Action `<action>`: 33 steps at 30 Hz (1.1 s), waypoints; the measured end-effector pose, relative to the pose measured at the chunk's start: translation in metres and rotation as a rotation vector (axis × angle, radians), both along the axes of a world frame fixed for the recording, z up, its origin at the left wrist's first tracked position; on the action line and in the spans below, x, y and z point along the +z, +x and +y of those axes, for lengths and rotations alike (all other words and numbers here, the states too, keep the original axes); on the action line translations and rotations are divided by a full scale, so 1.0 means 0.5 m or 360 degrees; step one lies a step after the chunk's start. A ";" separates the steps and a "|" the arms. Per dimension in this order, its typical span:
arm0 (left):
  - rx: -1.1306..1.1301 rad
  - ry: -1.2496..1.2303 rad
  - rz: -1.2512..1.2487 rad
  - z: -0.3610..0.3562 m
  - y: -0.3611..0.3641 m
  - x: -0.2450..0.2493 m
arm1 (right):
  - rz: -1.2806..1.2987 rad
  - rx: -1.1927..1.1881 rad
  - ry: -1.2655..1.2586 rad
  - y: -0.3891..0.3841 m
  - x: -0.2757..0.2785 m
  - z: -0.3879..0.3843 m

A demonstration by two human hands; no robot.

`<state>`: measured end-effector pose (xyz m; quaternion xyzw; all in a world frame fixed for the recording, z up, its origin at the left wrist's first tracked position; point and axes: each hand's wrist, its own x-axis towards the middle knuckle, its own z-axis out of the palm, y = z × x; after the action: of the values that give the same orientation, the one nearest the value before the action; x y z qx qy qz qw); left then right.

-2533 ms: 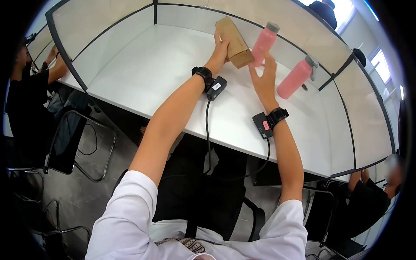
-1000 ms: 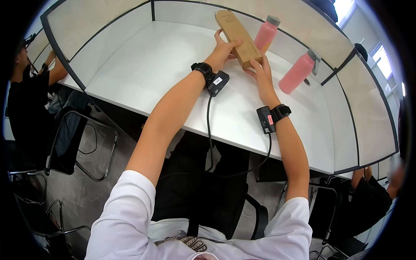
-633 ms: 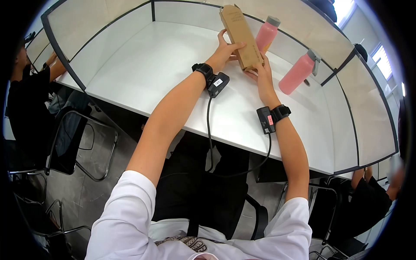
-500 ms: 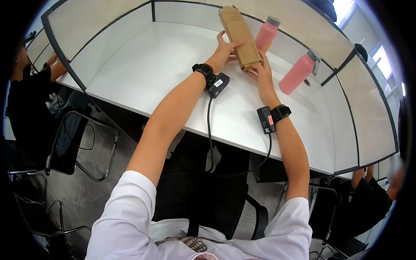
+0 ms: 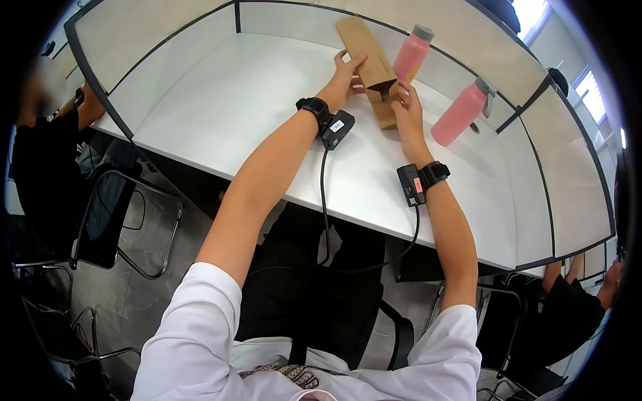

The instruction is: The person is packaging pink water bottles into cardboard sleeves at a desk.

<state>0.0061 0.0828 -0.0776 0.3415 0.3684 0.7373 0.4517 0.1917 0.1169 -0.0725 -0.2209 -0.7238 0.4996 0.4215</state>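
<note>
A long brown cardboard box lies on the white table, near the back divider, with its far end pointing away to the left and its near end towards the person. The near end is open, and a flap hangs from it down onto the table top. The left hand rests against the left side of the box close to the opening, fingers loosely bent and spread along the cardboard, gripping it lightly rather than closed around it. The right hand is at the open end, its fingers curled on the edge of the box and the flap; how tightly it pinches them cannot be told. Just beside the box on the right a pink bottle with a grey cap stands upright, and a second pink bottle stands further right, apart from the first. Both wrists carry a black band with a small unit, the left band and the right band, each trailing a black cable over the table edge. A person in black sits at the next place on the left.
</note>
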 end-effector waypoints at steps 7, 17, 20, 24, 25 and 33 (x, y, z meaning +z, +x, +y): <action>-0.0043 0.0020 0.0147 -0.007 0.013 0.005 | 0.0009 -0.0103 0.0065 -0.006 0.005 -0.015; 0.0016 0.0034 -0.0024 -0.002 0.007 0.003 | 0.0088 -0.0294 0.0089 -0.007 -0.013 0.014; 0.0009 0.0053 -0.0044 0.000 0.005 0.002 | 0.0073 -0.0349 0.0118 -0.008 -0.012 0.013; 0.0034 0.0122 -0.0123 0.000 0.008 0.004 | 0.0065 -0.0405 0.0148 -0.006 0.000 0.004; 0.0053 0.0116 -0.0134 0.002 0.007 0.002 | 0.0096 -0.0361 0.0108 -0.006 0.000 0.004; -0.0025 0.0257 -0.0041 -0.022 0.007 0.018 | 0.0068 -0.0266 0.0283 -0.008 -0.015 0.011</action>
<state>0.0097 0.0717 -0.0685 0.3703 0.2991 0.7654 0.4331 0.1875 0.1225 -0.0800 -0.2315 -0.7353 0.4012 0.4948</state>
